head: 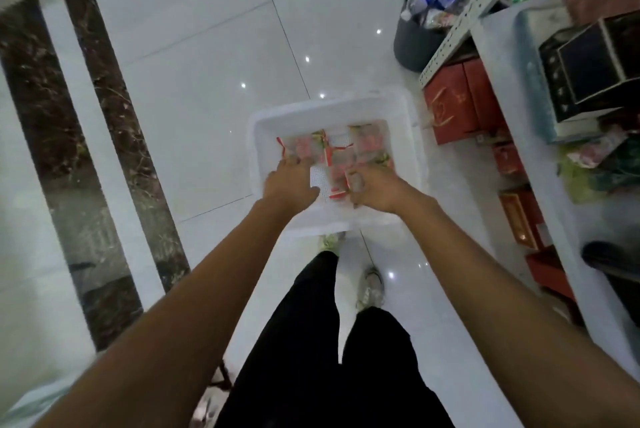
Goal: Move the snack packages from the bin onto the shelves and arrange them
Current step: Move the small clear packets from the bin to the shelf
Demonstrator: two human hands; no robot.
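Observation:
A white plastic bin (405, 137) stands on the floor in front of my feet. Several red and clear snack packages (367, 145) lie in its bottom. Both my hands reach down into the bin. My left hand (289, 182) lies over the packages at the bin's left side, fingers bent down among them; the blur hides whether it grips one. My right hand (375, 187) has its fingers curled round a small clear and red package (341, 185) near the bin's front. The white shelf unit (498, 47) stands to the right.
Red gift boxes (460, 102) stand on the shelf unit's lower level, and dark boxes and green packets on its upper board. A dark waste bucket (415, 43) full of bottles and wrappers stands behind the bin. Glossy white floor tiles lie to the left, with dark marble strips beyond.

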